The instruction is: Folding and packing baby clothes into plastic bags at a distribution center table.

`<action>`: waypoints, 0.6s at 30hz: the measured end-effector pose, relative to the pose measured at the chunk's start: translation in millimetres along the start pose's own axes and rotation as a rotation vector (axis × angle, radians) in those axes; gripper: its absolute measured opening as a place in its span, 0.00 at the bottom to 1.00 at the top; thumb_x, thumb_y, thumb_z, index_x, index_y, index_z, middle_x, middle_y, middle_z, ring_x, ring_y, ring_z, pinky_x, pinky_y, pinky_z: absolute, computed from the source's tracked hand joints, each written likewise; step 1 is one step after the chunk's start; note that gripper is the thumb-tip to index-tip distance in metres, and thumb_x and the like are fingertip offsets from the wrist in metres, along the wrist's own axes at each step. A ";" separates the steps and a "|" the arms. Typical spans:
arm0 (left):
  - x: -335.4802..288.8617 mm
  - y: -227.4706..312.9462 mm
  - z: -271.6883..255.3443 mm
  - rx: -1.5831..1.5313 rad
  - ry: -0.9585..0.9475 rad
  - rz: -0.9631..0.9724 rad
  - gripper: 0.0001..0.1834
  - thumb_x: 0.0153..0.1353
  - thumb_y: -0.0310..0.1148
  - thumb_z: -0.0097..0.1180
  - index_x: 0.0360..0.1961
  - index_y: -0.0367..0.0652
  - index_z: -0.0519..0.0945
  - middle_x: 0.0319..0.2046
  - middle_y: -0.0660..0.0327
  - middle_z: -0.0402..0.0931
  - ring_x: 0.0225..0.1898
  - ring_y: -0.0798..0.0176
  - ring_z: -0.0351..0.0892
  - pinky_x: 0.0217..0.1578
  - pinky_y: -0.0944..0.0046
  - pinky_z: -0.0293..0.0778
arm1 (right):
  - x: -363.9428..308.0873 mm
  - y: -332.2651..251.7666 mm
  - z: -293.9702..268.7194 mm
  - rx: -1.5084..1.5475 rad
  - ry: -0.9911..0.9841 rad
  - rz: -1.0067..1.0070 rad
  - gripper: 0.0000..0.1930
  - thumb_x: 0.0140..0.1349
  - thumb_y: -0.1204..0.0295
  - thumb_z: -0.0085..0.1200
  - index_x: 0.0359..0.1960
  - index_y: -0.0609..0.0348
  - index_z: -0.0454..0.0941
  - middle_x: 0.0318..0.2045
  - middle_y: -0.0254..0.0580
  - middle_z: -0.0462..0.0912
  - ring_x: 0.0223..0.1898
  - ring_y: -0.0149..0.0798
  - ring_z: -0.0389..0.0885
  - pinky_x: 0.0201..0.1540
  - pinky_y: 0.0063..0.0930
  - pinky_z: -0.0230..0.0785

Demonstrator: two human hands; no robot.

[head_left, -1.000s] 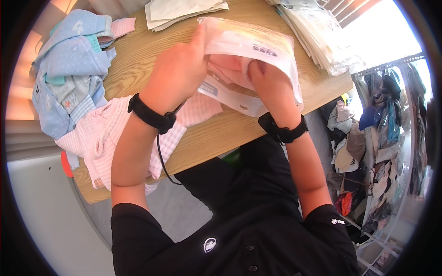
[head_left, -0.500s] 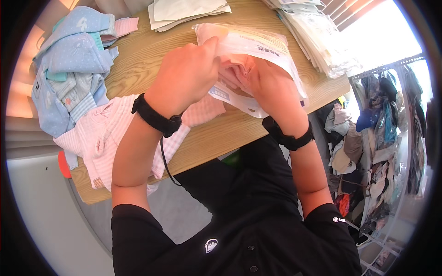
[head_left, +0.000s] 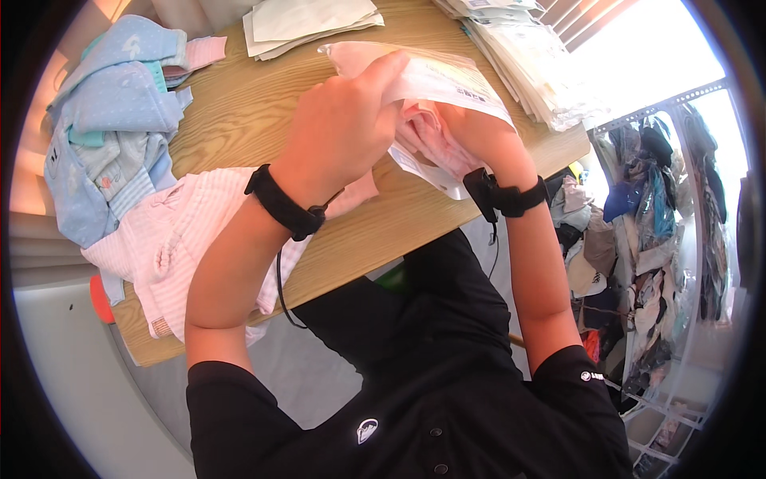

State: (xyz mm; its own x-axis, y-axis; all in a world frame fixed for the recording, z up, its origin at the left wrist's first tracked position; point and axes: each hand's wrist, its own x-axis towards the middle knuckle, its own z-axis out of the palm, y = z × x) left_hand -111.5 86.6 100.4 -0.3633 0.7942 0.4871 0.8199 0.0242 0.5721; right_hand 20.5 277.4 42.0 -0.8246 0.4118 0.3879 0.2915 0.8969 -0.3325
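A clear plastic packaging bag with printing lies at the far side of the table, its mouth toward me. My left hand is closed on the bag's upper edge, thumb side up, holding the mouth lifted. Inside sits a folded pink garment, partly showing through the opening. My right hand reaches into the bag beside the garment; the upper layer covers its fingers, so their grip is hidden. A pink-and-white striped baby garment is spread on the table under my left forearm.
Light blue baby clothes are heaped at the far left of the wooden table. White flat packages lie at the back, and a stack of bagged items stands at the back right. A rack of bagged clothes stands at the right.
My right hand has pushed farther into the bag, and its fingers are now covered. My left hand has shifted rightward along the bag's edge. The whole view has shifted slightly.
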 end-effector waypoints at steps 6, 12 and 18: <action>-1.3 -0.5 3.1 -0.126 0.144 0.032 0.24 0.57 0.28 0.52 0.57 0.41 0.74 0.12 0.56 0.65 0.14 0.63 0.59 0.20 0.63 0.60 | 15.7 -21.0 -21.5 -0.009 -0.298 0.507 0.20 0.59 0.58 0.49 0.46 0.59 0.78 0.42 0.55 0.81 0.45 0.50 0.79 0.47 0.38 0.69; 1.4 2.9 1.3 -0.122 0.145 0.036 0.21 0.61 0.33 0.54 0.55 0.39 0.74 0.11 0.56 0.64 0.14 0.61 0.59 0.20 0.63 0.61 | 5.7 -36.8 -33.3 0.369 -0.089 0.455 0.22 0.55 0.62 0.55 0.46 0.67 0.77 0.38 0.48 0.83 0.42 0.33 0.79 0.44 0.27 0.72; 1.5 0.0 0.0 -0.116 0.150 0.046 0.21 0.61 0.33 0.54 0.55 0.39 0.74 0.14 0.52 0.69 0.14 0.57 0.66 0.21 0.61 0.64 | -8.8 -23.1 -33.5 -0.324 -0.154 0.244 0.18 0.54 0.68 0.56 0.44 0.66 0.75 0.38 0.50 0.80 0.40 0.49 0.78 0.46 0.40 0.71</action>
State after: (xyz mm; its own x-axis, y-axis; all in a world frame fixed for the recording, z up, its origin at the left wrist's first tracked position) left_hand -112.0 87.8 101.2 -0.3958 0.6934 0.6021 0.7838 -0.0866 0.6150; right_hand 37.3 258.4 75.0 -0.7684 0.6109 0.1906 0.6034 0.7909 -0.1020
